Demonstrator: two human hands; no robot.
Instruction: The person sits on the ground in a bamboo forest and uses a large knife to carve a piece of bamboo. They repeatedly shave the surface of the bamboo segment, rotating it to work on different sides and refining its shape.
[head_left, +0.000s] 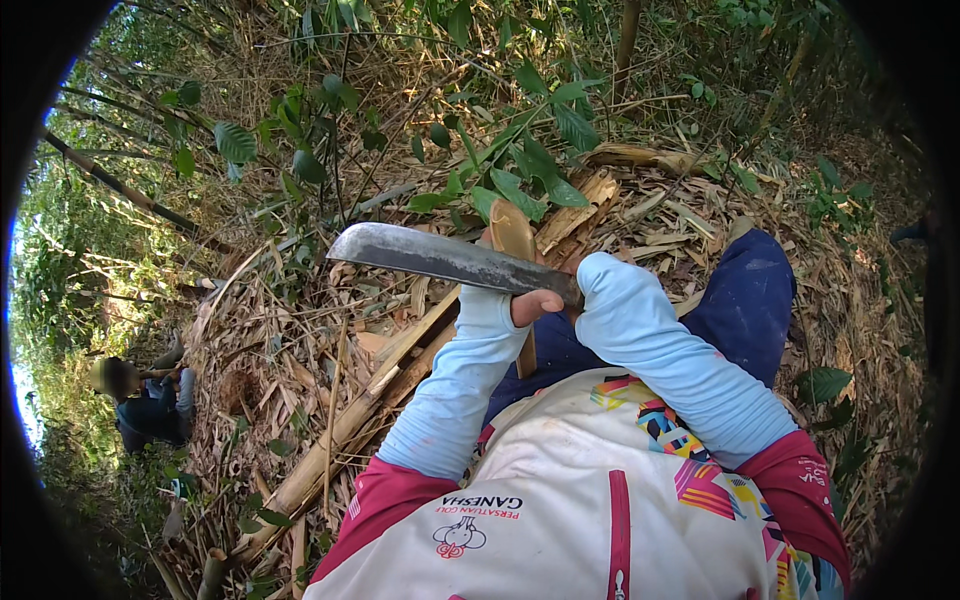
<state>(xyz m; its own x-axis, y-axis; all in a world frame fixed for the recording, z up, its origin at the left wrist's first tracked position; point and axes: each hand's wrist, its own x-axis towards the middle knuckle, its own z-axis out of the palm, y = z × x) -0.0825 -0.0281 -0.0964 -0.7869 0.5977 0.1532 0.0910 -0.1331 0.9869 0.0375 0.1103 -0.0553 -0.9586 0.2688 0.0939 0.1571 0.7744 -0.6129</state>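
My right hand (pixel 574 268), mostly hidden by its light blue sleeve, is closed round the handle end of a machete. The machete's broad, dark grey blade (pixel 430 255) points left and crosses in front of a flat, pale brown piece of wood (pixel 513 234). My left hand (pixel 536 305) grips that wood. Its thumb shows below the blade, and most of its other fingers are hidden. The wood stands roughly upright, its rounded top above the blade and its lower end near my lap. Whether the blade's edge touches it I cannot tell.
A long split log (pixel 370 400) slants across the ground at left, with broken wood (pixel 580 215) beyond my hands. Dry leaves (pixel 270 350) cover the ground. Green leafy stems (pixel 530 175) stand ahead. Another person (pixel 150 405) sits far left. My bent knee (pixel 745 290) is at right.
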